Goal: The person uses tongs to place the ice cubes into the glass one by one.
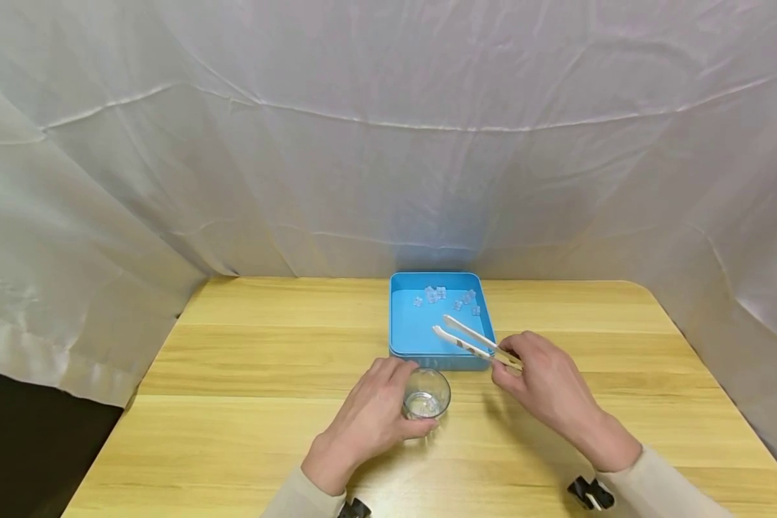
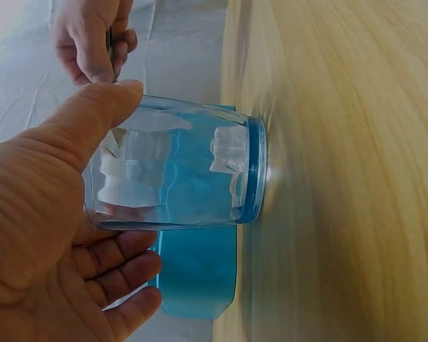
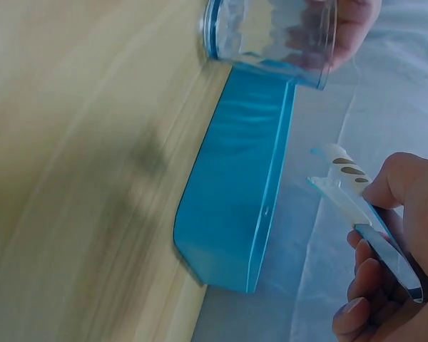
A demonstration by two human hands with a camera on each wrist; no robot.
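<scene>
My left hand (image 1: 378,410) is curled around the side of a clear drinking glass (image 1: 435,388), thumb on the near side. The glass stands upright on the wooden table, and the left wrist view shows a clear, ice-like piece (image 2: 230,149) at its bottom. In my right hand (image 1: 550,385) is a pair of small tongs (image 1: 471,339), pinched between thumb and fingers. Their white tips are spread apart with nothing between them, above the right part of a blue square box (image 1: 409,334). Several clear, ice-like pieces (image 1: 432,294) lie in the far half of the box.
The box stands near the table's far edge, just beyond the glass. A pale grey curtain (image 1: 362,180) hangs behind and on both sides of the wooden table (image 1: 246,374). A dark area (image 1: 32,439) lies past the left edge.
</scene>
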